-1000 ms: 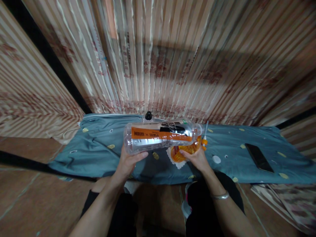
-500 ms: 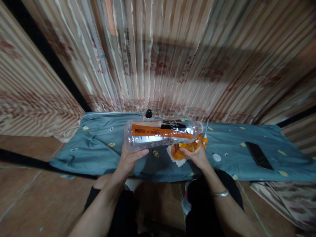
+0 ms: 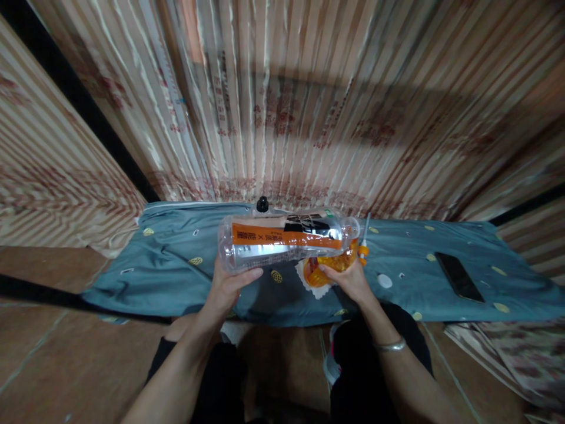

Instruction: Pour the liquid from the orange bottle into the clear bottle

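A large clear plastic bottle (image 3: 282, 241) with an orange and black label lies on its side in the air, neck pointing right. My left hand (image 3: 229, 285) is wrapped round its base end from below. My right hand (image 3: 348, 280) holds an orange see-through container (image 3: 329, 266) just under the bottle's neck. Both are above a blue-grey patterned cloth (image 3: 176, 265) spread on a low surface. A white paper doily (image 3: 309, 282) lies under the orange container.
A black phone (image 3: 457, 275) lies on the cloth at the right. A white round cap (image 3: 384, 281) and a small orange-handled tool (image 3: 364, 244) rest near my right hand. A black cap (image 3: 262, 204) stands behind the bottle. Striped curtains hang behind; my knees are below.
The view has shifted slightly; the bottle and both hands sit a little lower-left in the picture. The grips are unchanged.
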Action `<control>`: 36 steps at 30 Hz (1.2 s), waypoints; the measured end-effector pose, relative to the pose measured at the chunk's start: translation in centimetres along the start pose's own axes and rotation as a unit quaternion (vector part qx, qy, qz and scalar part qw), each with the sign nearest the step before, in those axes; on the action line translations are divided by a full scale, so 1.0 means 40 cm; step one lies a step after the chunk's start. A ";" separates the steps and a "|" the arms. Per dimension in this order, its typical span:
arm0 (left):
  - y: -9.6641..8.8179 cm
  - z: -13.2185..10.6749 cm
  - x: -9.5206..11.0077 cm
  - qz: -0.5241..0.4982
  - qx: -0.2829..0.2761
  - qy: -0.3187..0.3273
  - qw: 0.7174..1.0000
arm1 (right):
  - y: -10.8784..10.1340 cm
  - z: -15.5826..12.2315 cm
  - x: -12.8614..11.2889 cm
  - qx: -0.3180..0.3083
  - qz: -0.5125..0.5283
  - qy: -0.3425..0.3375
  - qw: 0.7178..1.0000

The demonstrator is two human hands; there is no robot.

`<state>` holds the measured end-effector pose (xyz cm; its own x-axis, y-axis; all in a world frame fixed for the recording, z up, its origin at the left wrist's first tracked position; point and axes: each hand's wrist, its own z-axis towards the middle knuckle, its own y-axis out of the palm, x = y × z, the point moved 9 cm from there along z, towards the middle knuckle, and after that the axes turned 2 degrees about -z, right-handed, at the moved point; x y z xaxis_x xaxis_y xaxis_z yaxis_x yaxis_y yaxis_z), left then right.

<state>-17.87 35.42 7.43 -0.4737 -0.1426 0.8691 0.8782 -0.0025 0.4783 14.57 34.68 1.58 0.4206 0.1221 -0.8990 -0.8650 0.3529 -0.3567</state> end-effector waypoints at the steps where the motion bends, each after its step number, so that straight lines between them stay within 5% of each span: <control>1: 0.000 0.000 -0.001 0.001 0.001 -0.001 1.000 | 0.000 0.000 -0.003 0.002 0.000 -0.001 1.000; 21: 0.033 -0.001 0.014 0.018 -0.037 -0.019 0.999 | 0.005 -0.002 0.012 -0.005 0.014 0.006 1.000; 36: 0.017 -0.006 0.007 -0.003 -0.029 -0.010 1.000 | 0.006 -0.002 0.007 -0.006 0.002 0.004 1.000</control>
<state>-17.40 35.15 7.98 -0.4803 -0.1228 0.8685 0.8771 -0.0603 0.4765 14.45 34.73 1.23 0.4159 0.1164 -0.9019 -0.8694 0.3417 -0.3568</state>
